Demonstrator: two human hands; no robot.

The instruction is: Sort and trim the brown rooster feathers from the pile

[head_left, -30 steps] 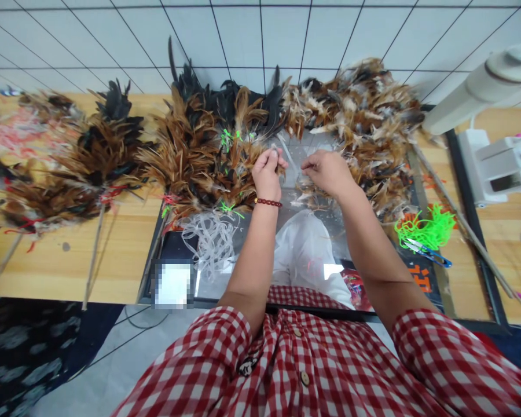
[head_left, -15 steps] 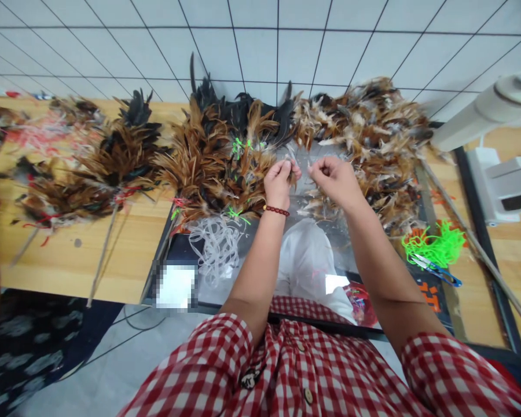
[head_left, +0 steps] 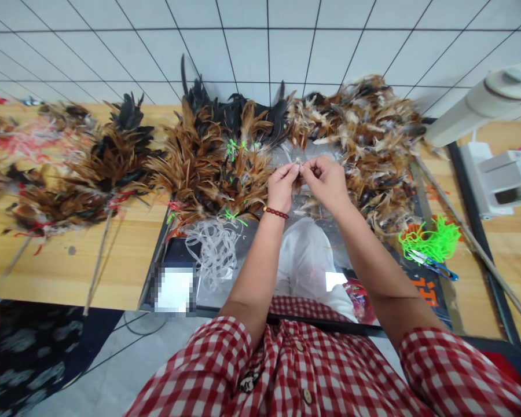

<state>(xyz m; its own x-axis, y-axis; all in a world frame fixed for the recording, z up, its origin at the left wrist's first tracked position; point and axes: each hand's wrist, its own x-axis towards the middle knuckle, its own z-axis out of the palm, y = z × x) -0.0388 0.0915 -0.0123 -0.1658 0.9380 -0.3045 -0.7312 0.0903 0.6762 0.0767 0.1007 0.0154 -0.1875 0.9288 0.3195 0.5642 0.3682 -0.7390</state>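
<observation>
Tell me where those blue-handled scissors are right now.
In the head view, the blue-handled scissors lie on the right side of the work surface, by the near edge of the bright green cords, left of the long stick.

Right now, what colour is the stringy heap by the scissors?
The stringy heap is bright green; it shows best in the head view.

At four o'clock, a large orange character (head_left: 425,291) stands on the dark panel (head_left: 403,262); it resembles 江, though part may be hidden. Orange marks (head_left: 441,195) toward three o'clock are too broken to read. Pixelation masks the bright square (head_left: 173,289) toward eight o'clock.
</observation>
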